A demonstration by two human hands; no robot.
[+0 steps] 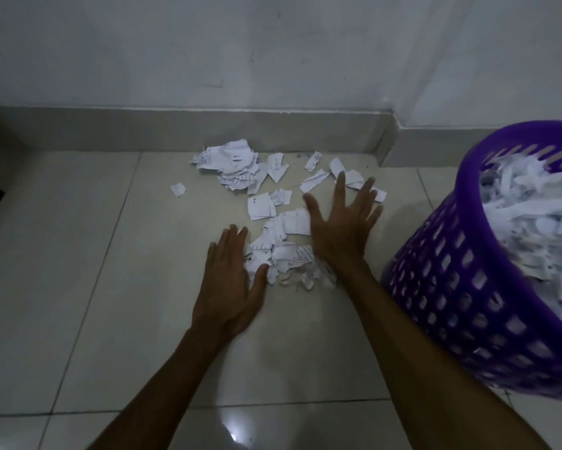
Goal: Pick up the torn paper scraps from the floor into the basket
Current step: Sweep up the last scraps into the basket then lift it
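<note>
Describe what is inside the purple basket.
The purple basket holds a heap of torn white paper scraps, also showing through its slots. Anything beneath the heap is covered.

The basket (461, 287) is cut off at the right edge, blurred.

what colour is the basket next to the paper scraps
Purple, with a lattice of holes in its wall; the basket shows in the head view.

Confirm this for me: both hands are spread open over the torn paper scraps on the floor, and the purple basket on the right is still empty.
Not quite. The head view shows the purple basket on the right already heaped with paper. The rest holds: the left hand and right hand are spread open over the torn paper scraps on the floor.
</note>
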